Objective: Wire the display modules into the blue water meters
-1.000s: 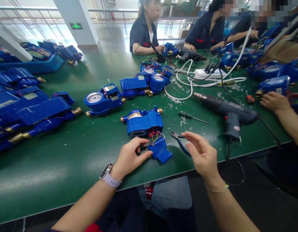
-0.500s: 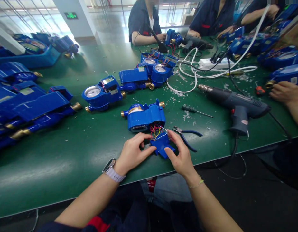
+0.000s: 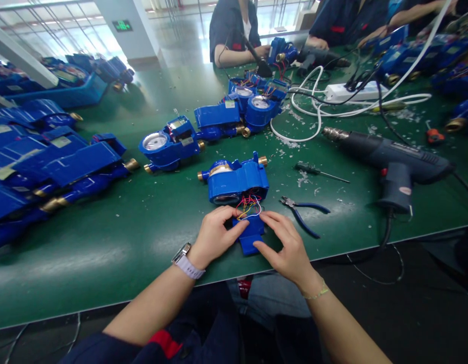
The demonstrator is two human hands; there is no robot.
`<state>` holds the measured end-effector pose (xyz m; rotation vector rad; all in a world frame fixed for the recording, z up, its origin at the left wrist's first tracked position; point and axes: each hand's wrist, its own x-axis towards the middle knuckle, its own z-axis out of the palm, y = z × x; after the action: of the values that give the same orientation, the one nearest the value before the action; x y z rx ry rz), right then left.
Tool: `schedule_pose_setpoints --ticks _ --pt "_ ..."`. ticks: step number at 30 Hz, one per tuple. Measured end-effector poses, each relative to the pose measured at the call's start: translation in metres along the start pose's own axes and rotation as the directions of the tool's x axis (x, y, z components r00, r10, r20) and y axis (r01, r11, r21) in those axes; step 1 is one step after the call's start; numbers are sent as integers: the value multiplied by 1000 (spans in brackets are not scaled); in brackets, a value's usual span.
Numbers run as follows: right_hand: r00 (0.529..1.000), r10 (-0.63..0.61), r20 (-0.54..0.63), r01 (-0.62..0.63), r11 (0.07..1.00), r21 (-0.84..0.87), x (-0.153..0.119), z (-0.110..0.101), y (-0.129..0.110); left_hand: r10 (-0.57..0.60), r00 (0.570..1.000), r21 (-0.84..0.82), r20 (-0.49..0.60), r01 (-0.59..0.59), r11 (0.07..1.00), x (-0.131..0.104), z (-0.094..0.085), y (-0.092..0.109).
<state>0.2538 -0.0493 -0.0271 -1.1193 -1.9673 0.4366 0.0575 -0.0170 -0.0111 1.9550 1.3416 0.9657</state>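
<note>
A blue plastic cover (image 3: 251, 235) lies near the table's front edge. Red, yellow and white wires (image 3: 249, 203) run from it into the open end of a blue water meter (image 3: 237, 179), which rests on its side with brass fittings at both ends. My left hand (image 3: 218, 236) pinches the cover's upper left part, thumb on top and fingers by the wires. On the other side my right hand (image 3: 285, 242) holds the cover's right edge between thumb and fingertips. The cover's underside is hidden.
Cutting pliers (image 3: 304, 212), a screwdriver (image 3: 321, 172) and a heat gun (image 3: 393, 162) lie to the right. More meters (image 3: 166, 144) stand behind and are piled at left (image 3: 59, 167). A white power strip (image 3: 351, 92) with cables lies farther back. Co-workers (image 3: 236, 33) sit across the table.
My hands have turned the cover so that its narrow flap points more toward me. The view has shifted slightly. At right, a co-worker's hand has left the view.
</note>
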Motion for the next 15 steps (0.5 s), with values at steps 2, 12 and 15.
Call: schedule_pose_setpoints --ticks 2,12,15 --pt "1000 -4 -1 4 1000 -1 0 0 0 -5 1000 -22 -19 4 1000 1 0 -1" --pt "1000 -2 6 2 1000 1 2 -1 -1 -177 981 -207 78 190 960 2 -4 -1" --pt "1000 -2 4 2 1000 1 2 -1 -1 -208 972 -252 112 230 940 2 -4 -2"
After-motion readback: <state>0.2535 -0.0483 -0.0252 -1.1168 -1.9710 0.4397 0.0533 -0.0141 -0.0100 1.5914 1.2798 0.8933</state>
